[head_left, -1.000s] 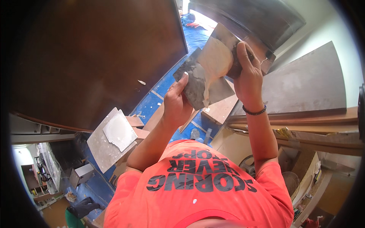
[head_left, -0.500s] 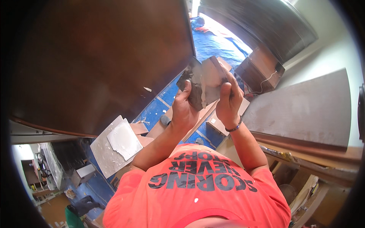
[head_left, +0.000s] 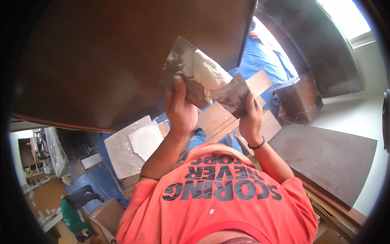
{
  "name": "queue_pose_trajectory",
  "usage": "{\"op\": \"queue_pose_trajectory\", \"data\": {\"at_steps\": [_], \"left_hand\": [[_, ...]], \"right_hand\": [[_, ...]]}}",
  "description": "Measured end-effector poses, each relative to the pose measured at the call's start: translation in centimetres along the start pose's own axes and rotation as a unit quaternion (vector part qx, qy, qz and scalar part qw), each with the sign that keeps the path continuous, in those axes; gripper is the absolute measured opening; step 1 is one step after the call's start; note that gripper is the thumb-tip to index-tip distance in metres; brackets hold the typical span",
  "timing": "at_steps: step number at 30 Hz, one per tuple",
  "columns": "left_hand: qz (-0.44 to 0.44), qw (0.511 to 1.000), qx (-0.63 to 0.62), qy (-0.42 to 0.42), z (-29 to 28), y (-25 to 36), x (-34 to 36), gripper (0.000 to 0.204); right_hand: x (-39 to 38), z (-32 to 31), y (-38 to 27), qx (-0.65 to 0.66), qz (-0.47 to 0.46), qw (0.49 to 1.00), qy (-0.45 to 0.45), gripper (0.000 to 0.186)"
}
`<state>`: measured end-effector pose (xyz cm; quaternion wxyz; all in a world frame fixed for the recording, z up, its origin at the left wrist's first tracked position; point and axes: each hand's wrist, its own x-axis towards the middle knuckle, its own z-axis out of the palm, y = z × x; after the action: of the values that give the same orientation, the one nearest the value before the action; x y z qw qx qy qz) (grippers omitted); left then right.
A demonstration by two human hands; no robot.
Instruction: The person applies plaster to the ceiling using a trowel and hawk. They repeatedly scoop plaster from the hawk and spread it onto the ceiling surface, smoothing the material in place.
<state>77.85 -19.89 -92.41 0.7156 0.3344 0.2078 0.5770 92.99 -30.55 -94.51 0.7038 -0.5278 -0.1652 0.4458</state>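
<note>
My left hand (head_left: 180, 112) is closed on a thin, flat putty scraper (head_left: 170, 65), its thumb pressed on the smeared near face. A thick lump of off-white putty (head_left: 209, 71) lies across that blade. In my right hand (head_left: 250, 124) is a second flat putty scraper (head_left: 233, 97), gripped by its right side between thumb and fingers. Its dark-smeared blade meets the lower right of the putty, close to the left scraper's edge. Both blades are held up in front of my chest.
A large dark brown panel (head_left: 109, 61) fills the upper left. Planks (head_left: 215, 120) and blue sheeting (head_left: 254, 51) lie beyond my body. White-smeared boards (head_left: 145, 140) are at left, a brown box (head_left: 300, 97) and grey board (head_left: 325, 158) at right. Someone in green (head_left: 71, 215) is at lower left.
The left scraper has swung up and left, showing the putty on its face. My right hand has lowered, its scraper now turned flat toward view. The view has shifted too.
</note>
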Motion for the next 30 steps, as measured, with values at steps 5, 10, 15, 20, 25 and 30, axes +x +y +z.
{"op": "queue_pose_trajectory", "data": {"at_steps": [5,10,15,20,25,30], "left_hand": [[0.316,0.815,0.366,-0.319,-0.8,3.7,1.8,0.027],[0.324,0.719,0.472,-0.394,0.5,4.9,2.4,0.034],[0.284,0.672,0.605,-0.32,-0.1,4.8,3.8,0.04],[0.225,0.645,0.711,-0.167,-4.0,0.9,5.2,0.041],[-0.029,0.857,0.397,0.329,-12.9,-10.8,2.6,0.032],[-0.105,0.846,-0.091,0.515,-28.6,-30.5,-2.4,0.031]], "right_hand": [[0.9,4.9,-0.3,0.361,0.223,0.901,-0.094,0.038],[3.0,6.7,-3.5,0.42,0.358,0.821,-0.15,0.045],[7.4,7.4,-4.9,0.306,0.339,0.879,-0.141,0.043],[14.2,4.8,-5.9,0.222,0.345,0.901,-0.143,0.035],[22.7,0.1,-6.9,0.203,0.263,0.922,-0.198,0.034],[29.5,-5.4,-2.8,0.129,0.242,0.958,-0.087,0.039]]}}
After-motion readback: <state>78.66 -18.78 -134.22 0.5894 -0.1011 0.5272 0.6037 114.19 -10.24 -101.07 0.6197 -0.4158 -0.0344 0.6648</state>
